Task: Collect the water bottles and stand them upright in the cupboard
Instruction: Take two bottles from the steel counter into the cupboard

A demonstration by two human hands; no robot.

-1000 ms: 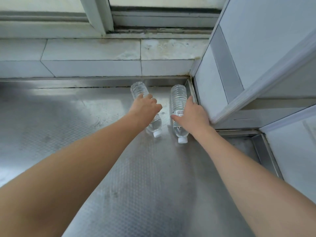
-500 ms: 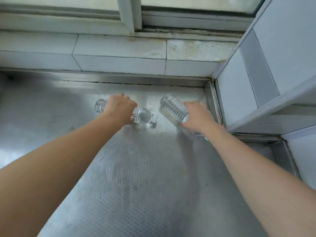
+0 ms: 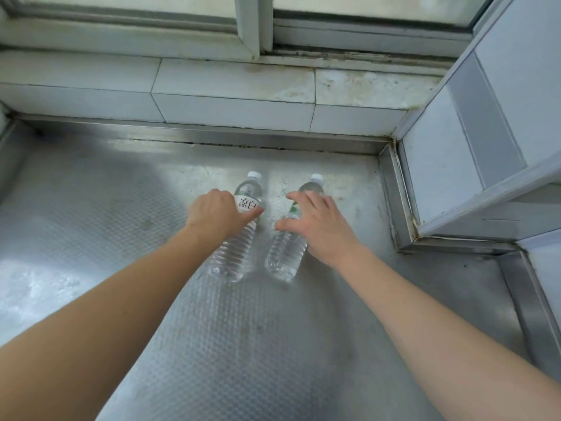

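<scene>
Two clear water bottles with white caps are on the steel surface, caps pointing away toward the tiled ledge, bases toward me. The left bottle has a white label with dark characters, and my left hand is wrapped around it at the label. The right bottle has a green mark on its label. My right hand grips its upper part, thumb on its left side and fingers spread over the top. I cannot tell whether the bottles lie flat or are tilted up.
A tiled ledge and window frame run along the back. A white cupboard panel rises at the right, edged by a raised steel lip. The textured steel surface stretches left and toward me.
Both hands have swung the bottles around: a second ago the caps pointed toward me, then the bottles lay sideways, and now the caps point away. The view has shifted left.
</scene>
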